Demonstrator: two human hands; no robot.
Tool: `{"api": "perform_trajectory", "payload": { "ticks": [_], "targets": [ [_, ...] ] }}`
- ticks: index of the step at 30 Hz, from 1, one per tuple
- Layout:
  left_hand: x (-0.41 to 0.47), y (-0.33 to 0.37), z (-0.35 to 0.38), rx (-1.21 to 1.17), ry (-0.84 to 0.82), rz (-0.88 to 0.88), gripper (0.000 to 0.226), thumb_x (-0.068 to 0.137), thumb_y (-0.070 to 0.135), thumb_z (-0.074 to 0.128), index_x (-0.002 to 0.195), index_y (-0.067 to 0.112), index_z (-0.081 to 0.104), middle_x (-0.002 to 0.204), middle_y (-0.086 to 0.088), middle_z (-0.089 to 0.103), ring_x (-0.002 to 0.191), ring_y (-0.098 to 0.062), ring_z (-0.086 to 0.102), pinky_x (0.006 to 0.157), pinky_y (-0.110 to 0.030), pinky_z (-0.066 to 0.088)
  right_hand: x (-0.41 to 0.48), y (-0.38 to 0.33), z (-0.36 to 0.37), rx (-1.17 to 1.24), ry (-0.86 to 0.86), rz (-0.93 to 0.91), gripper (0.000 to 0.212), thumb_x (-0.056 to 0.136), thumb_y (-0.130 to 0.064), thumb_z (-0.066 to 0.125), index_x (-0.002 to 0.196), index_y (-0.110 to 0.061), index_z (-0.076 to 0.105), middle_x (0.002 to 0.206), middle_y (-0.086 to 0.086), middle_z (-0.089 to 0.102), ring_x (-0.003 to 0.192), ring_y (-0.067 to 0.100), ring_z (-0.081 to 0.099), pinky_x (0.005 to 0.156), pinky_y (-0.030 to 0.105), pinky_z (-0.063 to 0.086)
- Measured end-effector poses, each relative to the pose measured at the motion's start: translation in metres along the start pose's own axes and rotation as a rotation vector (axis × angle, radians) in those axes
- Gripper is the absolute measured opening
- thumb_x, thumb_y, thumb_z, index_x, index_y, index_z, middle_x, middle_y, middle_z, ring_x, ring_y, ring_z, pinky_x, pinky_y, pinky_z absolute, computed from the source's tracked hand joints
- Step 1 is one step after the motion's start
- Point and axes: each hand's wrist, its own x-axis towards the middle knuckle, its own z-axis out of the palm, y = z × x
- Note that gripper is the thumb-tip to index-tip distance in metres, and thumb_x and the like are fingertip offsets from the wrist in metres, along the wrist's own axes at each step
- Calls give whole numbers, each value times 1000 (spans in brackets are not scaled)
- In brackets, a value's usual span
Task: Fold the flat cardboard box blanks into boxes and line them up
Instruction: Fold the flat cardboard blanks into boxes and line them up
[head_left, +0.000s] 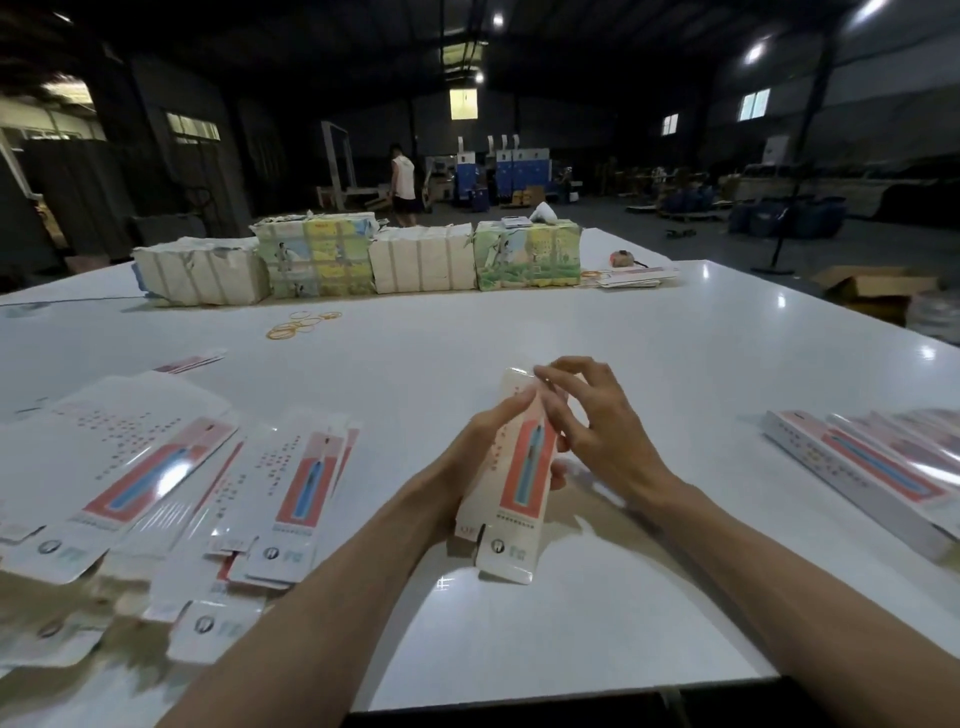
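Box held up over the table (675, 338)
The left hand (480, 441) grips the box (522, 467) by its side. The right hand (602, 421) is loose, fingers just touching the top end. Push too hard and the flap could crease, or the box could slip.

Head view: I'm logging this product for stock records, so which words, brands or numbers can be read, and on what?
No text reads clearly.
Box being folded: small print and round logo, blurred.
Flat blanks: dotted rows and logo, too blurred.
Folded boxes: print unreadable.
Wrapped bundles: pictures only, no legible words.
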Motion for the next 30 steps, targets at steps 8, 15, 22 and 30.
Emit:
{"api": "perform_trajectory", "payload": {
  "ticks": [8,15,22,30],
  "targets": [
    [-8,9,10,-132,119,47,68,101,76,34,105,24,78,97,-15,75,76,-29,76,69,-37,62,1,-5,0,167,-1,4,11,103,-23,65,100,-16,74,139,-6,54,130,14,50,96,31,59],
    [-11,5,8,-75,92,-2,67,104,71,33,117,20,74,110,-21,76,86,-39,77,73,-41,63,5,-2,-2,21,71,1,35,106,-30,60,137,-14,65,142,-3,58,131,12,50,105,39,54],
    [-7,-1,1,-32,82,-6,70,104,68,36,134,9,61,120,-25,73,90,-41,75,80,-47,61,6,2,-10,46,99,-45,22,101,-26,69,118,-14,77,122,-8,69,117,12,58,100,35,54],
    [-3,8,7,-57,-52,-35,72,105,68,28,129,12,67,116,-20,72,84,-31,74,76,-40,62,14,-7,-22,330,102,142,10,99,-21,71,95,-15,78,130,-4,62,120,18,58,93,26,56]
  ]
}}
